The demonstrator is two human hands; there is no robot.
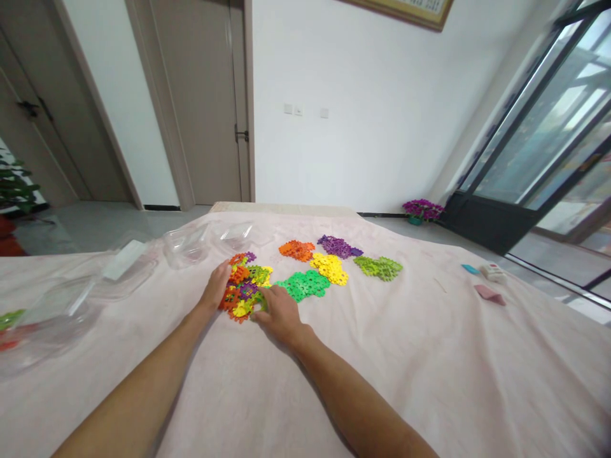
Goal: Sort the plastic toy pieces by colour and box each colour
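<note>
one left hand [217,287], one right hand [281,313], one mixed heap [247,291] of flower-shaped plastic pieces, five single-colour piles: one orange pile [296,250], one purple pile [337,247], one yellow pile [330,269], one green pile [305,285], one lime pile [379,268]; perhaps four clear plastic containers [186,250], though their see-through edges overlap; two brown doors [203,102], three white wall plates [287,109], two plants [422,209], one framed picture [420,14].

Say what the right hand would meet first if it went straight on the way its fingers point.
The mixed-colour pile of flower-like pieces: the right hand points forward-left into it and seems to be at its edge, though contact is hard to judge. The left hand lies beyond it.
</note>
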